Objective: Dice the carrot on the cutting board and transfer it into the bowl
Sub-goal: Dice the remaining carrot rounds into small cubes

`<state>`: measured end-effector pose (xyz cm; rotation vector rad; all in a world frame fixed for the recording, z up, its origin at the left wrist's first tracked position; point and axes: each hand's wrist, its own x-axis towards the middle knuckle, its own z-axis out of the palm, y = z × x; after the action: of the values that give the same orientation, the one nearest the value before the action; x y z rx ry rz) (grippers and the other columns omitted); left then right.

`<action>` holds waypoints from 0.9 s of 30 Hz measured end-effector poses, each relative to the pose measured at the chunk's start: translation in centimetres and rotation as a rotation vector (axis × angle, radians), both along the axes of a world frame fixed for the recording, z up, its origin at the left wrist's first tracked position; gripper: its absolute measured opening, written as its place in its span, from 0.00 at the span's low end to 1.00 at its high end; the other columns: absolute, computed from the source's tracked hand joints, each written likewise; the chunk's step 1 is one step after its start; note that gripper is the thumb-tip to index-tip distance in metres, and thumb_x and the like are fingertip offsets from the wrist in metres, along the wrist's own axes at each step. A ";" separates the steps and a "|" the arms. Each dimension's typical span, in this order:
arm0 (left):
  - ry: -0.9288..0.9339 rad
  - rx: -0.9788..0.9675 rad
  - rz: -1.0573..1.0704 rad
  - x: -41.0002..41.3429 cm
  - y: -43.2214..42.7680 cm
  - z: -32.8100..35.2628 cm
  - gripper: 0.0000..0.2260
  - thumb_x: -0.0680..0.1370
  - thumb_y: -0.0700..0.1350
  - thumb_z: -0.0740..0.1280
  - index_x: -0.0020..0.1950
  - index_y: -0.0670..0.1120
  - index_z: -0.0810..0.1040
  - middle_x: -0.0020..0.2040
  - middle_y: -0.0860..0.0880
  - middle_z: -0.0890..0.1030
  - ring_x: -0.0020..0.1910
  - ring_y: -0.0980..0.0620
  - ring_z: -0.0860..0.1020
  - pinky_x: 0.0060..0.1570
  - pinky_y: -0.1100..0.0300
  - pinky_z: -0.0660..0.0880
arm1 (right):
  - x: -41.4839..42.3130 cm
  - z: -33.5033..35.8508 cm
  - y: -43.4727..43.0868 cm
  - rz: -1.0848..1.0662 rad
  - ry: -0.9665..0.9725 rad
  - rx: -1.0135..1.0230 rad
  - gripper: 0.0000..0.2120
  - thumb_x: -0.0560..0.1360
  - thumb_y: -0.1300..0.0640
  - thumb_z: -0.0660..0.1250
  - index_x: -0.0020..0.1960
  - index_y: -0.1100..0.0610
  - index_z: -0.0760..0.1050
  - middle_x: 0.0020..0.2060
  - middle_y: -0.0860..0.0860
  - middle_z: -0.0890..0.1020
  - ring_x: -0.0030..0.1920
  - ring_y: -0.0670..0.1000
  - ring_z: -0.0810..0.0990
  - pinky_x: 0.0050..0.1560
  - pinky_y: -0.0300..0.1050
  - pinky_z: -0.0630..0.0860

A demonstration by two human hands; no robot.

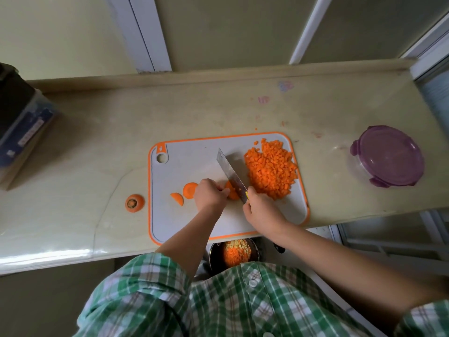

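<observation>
At frame centre my left hand (211, 196) pins the firm, roll-prone carrot piece (232, 193) by its flat; my right hand (261, 210) grips the knife (230, 175).

Both bare forearms are extended forward from rolled green-and-white checked shirt sleeves (150, 285) and are drawn together toward the middle. The left hand (210, 195) is held knuckles up, its fingers curled down onto a thick orange carrot piece (232, 194), which is gripped at the fingertips. The right hand (263, 210) is set just beside it, back upward, with its fingers wrapped round the handle of a broad steel kitchen knife (229, 173). The two hands are held close but apart, the blade lying between them.
</observation>
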<state>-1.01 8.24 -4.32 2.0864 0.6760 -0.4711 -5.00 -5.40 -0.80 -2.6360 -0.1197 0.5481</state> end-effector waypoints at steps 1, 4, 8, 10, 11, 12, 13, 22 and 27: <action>0.008 -0.006 -0.001 0.0 0.0 0.1 0.06 0.72 0.43 0.73 0.37 0.42 0.81 0.31 0.46 0.81 0.35 0.47 0.82 0.36 0.57 0.78 | 0.0 -0.2 0.1 -0.008 -0.002 0.000 0.01 0.78 0.61 0.57 0.47 0.58 0.65 0.38 0.58 0.77 0.40 0.61 0.78 0.34 0.47 0.64; 0.021 -0.025 0.006 0.1 0.1 0.3 0.06 0.72 0.42 0.73 0.38 0.41 0.81 0.29 0.46 0.81 0.32 0.48 0.81 0.34 0.59 0.77 | -0.1 -0.7 0.2 -0.019 -0.010 0.005 0.02 0.77 0.61 0.57 0.49 0.59 0.66 0.39 0.59 0.79 0.40 0.62 0.79 0.33 0.47 0.65; 0.012 -0.019 0.017 0.0 0.0 0.4 0.07 0.72 0.42 0.74 0.35 0.43 0.80 0.31 0.44 0.82 0.34 0.46 0.82 0.36 0.55 0.79 | -0.3 -0.7 0.2 -0.034 -0.033 0.020 0.01 0.78 0.62 0.57 0.48 0.58 0.64 0.34 0.55 0.75 0.37 0.60 0.78 0.31 0.46 0.64; 0.005 -0.021 0.031 -0.2 0.0 0.1 0.10 0.71 0.42 0.74 0.32 0.46 0.77 0.33 0.44 0.82 0.36 0.45 0.83 0.39 0.52 0.80 | -0.2 -0.6 0.1 -0.032 -0.050 0.033 0.01 0.78 0.62 0.57 0.49 0.60 0.66 0.34 0.55 0.76 0.37 0.60 0.78 0.31 0.47 0.63; 0.003 -0.024 0.035 -0.3 0.0 0.1 0.11 0.72 0.42 0.74 0.31 0.47 0.77 0.34 0.44 0.83 0.37 0.45 0.83 0.40 0.51 0.81 | -0.2 -0.5 -0.1 -0.026 -0.053 0.043 0.02 0.78 0.62 0.57 0.49 0.60 0.67 0.34 0.56 0.76 0.36 0.61 0.78 0.31 0.47 0.63; -0.003 -0.028 0.038 -0.4 0.0 0.0 0.11 0.72 0.42 0.74 0.31 0.47 0.77 0.34 0.44 0.83 0.37 0.45 0.83 0.41 0.51 0.81 | -0.1 -0.4 -0.2 -0.025 -0.057 0.055 0.01 0.78 0.62 0.57 0.48 0.60 0.66 0.33 0.57 0.76 0.36 0.62 0.78 0.32 0.47 0.62; -0.009 -0.030 0.040 -0.5 0.0 0.0 0.11 0.72 0.43 0.74 0.31 0.47 0.77 0.34 0.44 0.83 0.37 0.45 0.83 0.42 0.50 0.81 | 0.0 -0.2 -0.4 -0.029 -0.067 0.063 0.01 0.78 0.62 0.57 0.47 0.59 0.66 0.33 0.58 0.76 0.36 0.62 0.78 0.32 0.47 0.61; 0.005 -0.022 0.040 -0.6 0.0 0.3 0.08 0.72 0.42 0.71 0.34 0.42 0.81 0.34 0.43 0.83 0.37 0.44 0.82 0.39 0.53 0.79 | 0.4 1.5 -0.8 0.043 -0.047 0.018 0.05 0.77 0.62 0.57 0.45 0.56 0.62 0.36 0.64 0.77 0.40 0.65 0.77 0.34 0.48 0.58; 0.024 -0.027 0.037 -0.3 -0.1 0.0 0.08 0.72 0.40 0.70 0.32 0.43 0.79 0.34 0.43 0.83 0.37 0.44 0.82 0.37 0.55 0.77 | 0.0 1.6 -0.4 0.031 0.008 -0.010 0.03 0.78 0.61 0.56 0.46 0.58 0.63 0.35 0.58 0.74 0.41 0.63 0.77 0.34 0.46 0.58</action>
<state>-1.30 8.18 -4.28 2.0421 0.7176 -0.4825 -5.01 -5.76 0.80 -2.6459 -0.1560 0.5710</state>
